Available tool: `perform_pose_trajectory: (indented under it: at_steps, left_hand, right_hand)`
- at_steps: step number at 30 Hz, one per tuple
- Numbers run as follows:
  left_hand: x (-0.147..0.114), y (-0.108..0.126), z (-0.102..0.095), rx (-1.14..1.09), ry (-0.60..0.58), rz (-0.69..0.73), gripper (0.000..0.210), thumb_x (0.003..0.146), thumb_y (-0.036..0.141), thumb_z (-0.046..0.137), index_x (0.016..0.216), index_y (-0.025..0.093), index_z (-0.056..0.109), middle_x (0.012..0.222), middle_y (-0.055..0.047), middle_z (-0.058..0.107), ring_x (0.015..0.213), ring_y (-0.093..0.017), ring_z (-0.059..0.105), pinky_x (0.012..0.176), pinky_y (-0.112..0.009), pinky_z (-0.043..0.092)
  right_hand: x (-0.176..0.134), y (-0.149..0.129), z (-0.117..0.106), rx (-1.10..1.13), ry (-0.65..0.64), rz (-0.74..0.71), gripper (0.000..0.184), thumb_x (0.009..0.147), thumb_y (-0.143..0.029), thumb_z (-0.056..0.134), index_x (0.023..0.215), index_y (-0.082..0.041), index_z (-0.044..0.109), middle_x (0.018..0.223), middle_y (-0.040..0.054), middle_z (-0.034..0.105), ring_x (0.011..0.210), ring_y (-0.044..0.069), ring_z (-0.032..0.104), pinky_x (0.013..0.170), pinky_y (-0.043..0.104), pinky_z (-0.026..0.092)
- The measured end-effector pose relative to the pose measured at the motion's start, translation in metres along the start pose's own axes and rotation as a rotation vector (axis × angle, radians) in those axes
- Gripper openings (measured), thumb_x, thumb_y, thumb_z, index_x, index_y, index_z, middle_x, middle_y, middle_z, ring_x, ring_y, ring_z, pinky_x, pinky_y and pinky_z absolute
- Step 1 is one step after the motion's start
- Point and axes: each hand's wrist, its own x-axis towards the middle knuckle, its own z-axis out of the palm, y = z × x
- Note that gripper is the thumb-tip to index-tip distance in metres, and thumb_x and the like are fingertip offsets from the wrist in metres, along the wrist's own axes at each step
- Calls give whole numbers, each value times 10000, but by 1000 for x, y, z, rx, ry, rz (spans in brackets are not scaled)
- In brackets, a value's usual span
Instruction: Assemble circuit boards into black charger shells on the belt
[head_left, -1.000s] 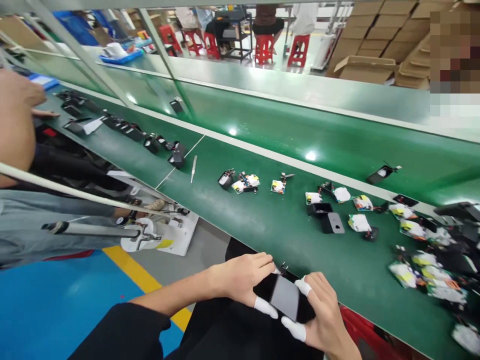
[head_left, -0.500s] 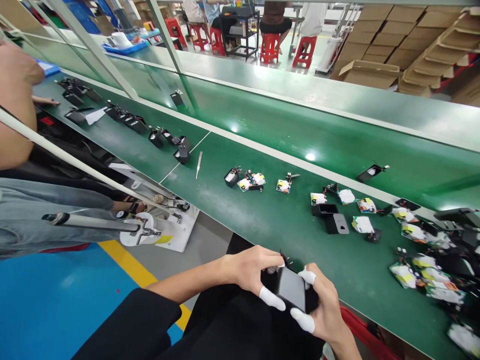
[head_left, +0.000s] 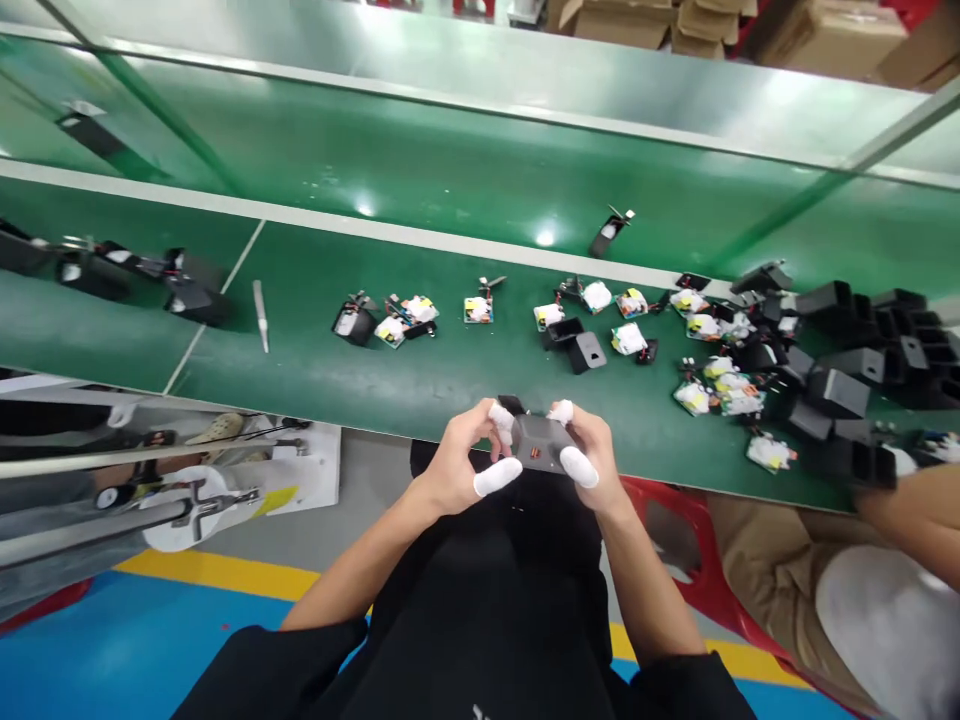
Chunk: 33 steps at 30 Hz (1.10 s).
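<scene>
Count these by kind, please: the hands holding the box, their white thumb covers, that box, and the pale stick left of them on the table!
Hands (left hand, right hand): 2
Thumb covers: 2
Held box: 1
Pale stick: 1
Total: 6

Your green surface [head_left: 457, 372] runs left to right in front of you, white strip [head_left: 450, 242] along the back. Glossy green panel [head_left: 435, 150] behind it, two bright light spots reflecting. Pale ledge [head_left: 480, 70] past that, cardboard boxes [head_left: 832, 38] beyond, upper right. Floor on your left: blue [head_left: 150, 640], yellow stripe [head_left: 217, 572], then grey [head_left: 375, 485] by the surface. Red stool [head_left: 701, 575] to your right.
</scene>
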Motion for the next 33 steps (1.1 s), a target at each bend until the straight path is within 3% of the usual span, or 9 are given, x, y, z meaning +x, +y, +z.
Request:
perform_pose_trajectory:
  at_steps: [4,9,13,17,23,28,33]
  left_hand:
    - [2,4,9,-76,1,-114,369,935,486,839,1029,213,609,950,-16,640,800,-145,602,747,-277,541]
    - [5,4,21,-142,85,-210,481,887,598,864,946,210,587,874,4,598,752,-136,543,695,-269,494]
    - [11,4,26,-144,91,-235,472,907,600,857,966,212,596,885,4,615,741,-129,542,679,-261,486]
    - [18,2,30,-172,102,-223,469,880,572,904,932,207,613,856,13,616,733,-120,546,663,-242,471]
    - [17,-10,45,-273,221,-178,533,808,623,933,864,208,604,796,16,614,706,-130,579,639,-243,526]
    - [15,-12,59,-324,319,-163,536,777,621,935,849,213,594,752,21,611,641,-126,578,569,-239,543]
    - [19,-12,65,-355,344,-141,534,755,583,963,813,210,585,703,42,554,576,-92,516,534,-216,540]
  right_hand:
    - [-1,-5,-3,18,-31,38,620,999,-816,623,809,-239,505,762,-30,457,697,166,397,674,340,329]
    - [-3,-6,-9,-47,15,-9,527,1022,-716,662,846,-237,528,827,-20,464,746,176,411,717,353,333]
    - [-4,-5,-12,17,18,37,509,1032,-704,666,865,-237,552,826,-23,475,756,177,423,732,356,343]
    - [-8,-2,-9,123,45,62,510,1017,-697,702,855,-237,557,812,-29,464,738,169,407,706,347,330]
    - [-15,9,8,286,191,56,547,957,-744,741,834,-238,573,812,-21,411,708,165,352,648,335,294]
    - [-19,17,20,433,234,113,518,896,-711,804,853,-250,572,824,-18,422,699,168,371,649,335,314]
    - [-19,16,28,469,310,124,521,863,-714,826,823,-252,589,798,-22,456,668,170,422,628,340,358]
